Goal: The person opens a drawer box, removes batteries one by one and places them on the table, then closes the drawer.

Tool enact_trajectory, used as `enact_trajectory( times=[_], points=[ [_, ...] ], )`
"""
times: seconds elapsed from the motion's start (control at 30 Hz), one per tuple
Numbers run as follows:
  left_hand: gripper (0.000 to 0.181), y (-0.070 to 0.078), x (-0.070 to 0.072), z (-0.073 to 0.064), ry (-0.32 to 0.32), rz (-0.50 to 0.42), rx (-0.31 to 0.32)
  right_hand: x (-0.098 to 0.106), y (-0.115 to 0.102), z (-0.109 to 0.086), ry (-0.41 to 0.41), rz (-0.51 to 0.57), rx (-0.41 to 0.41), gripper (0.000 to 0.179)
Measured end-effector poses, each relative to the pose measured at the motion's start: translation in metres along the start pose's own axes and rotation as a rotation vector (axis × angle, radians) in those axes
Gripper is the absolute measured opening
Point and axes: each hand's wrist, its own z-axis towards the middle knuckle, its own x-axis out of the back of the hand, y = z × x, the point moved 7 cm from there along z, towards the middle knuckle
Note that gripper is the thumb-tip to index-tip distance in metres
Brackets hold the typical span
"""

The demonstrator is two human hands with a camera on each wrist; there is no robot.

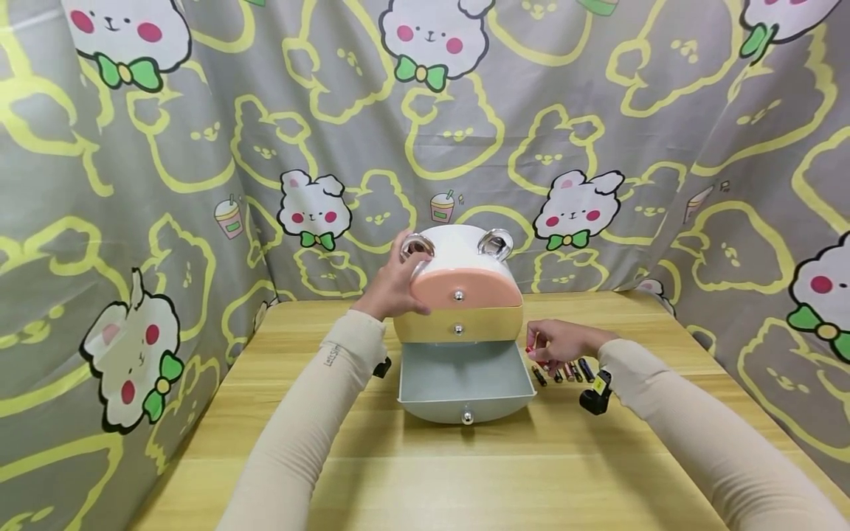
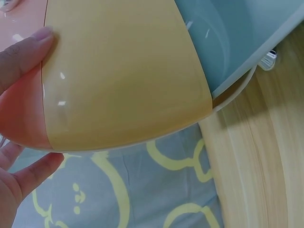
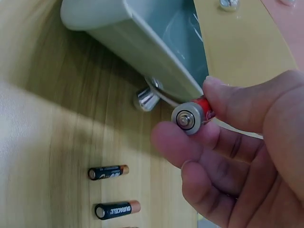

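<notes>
A small drawer cabinet point(image 1: 458, 243) with a white top and silver ear-shaped loops stands on the table. Its pink drawer point(image 1: 491, 287) and yellow drawer point(image 1: 425, 326) are closed, while the grey-blue bottom drawer point(image 1: 432, 411) is pulled out with a bare floor. My left hand point(image 1: 392, 287) holds the cabinet's left side, thumb on the front and fingers at the side wall. To the right of the pulled-out drawer, my right hand point(image 1: 564, 341) pinches a red battery point(image 3: 205, 109) between thumb and fingers, its silver end facing the right wrist camera.
Several loose batteries point(image 1: 586, 370) lie in a row on the wooden table point(image 1: 465, 479), right of the drawer; a dark one point(image 3: 114, 210) reads Duracell. A silver foot point(image 3: 146, 99) shows under the cabinet. A patterned curtain point(image 1: 458, 147) hangs behind and at both sides.
</notes>
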Motion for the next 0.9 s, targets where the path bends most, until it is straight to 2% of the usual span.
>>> enact_trajectory(
  times=[0.23, 0.5, 0.9],
  points=[
    [0.09, 0.001, 0.001, -0.001, 0.002, 0.002, -0.005, 0.006, 0.014, 0.001, 0.068, 0.006, -0.032, 0.012],
    [0.091, 0.0, 0.001, -0.005, 0.004, 0.008, -0.003, 0.001, 0.03, 0.008, 0.126, 0.02, -0.063, 0.01],
    [0.091, 0.002, 0.001, -0.003, 0.003, 0.0, 0.008, 0.0, 0.044, 0.015, 0.168, -0.135, -0.085, 0.013]
  ],
)
